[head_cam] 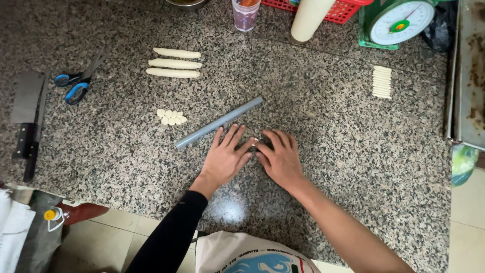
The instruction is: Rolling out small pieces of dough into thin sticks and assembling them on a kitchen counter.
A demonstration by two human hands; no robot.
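My left hand [225, 156] and my right hand [280, 156] lie side by side on the speckled granite counter [353, 146], fingertips meeting over a small pale piece of dough [255, 141] that is mostly hidden between them. A grey plastic pipe [218, 123] lies diagonally just beyond my left fingers, not touched. Left of the pipe sits a small cluster of cut dough pieces [171, 117]. Farther back lie three long dough logs [175, 63]. A neat stack of rolled dough strips [382, 82] rests at the right.
Blue-handled scissors [76, 83] and a cleaver [28, 116] lie at the left. A green kitchen scale [399, 20], red basket [343, 9], white roll [308, 19] and cup [245, 14] stand along the back. A metal tray [470, 71] lies at the right edge.
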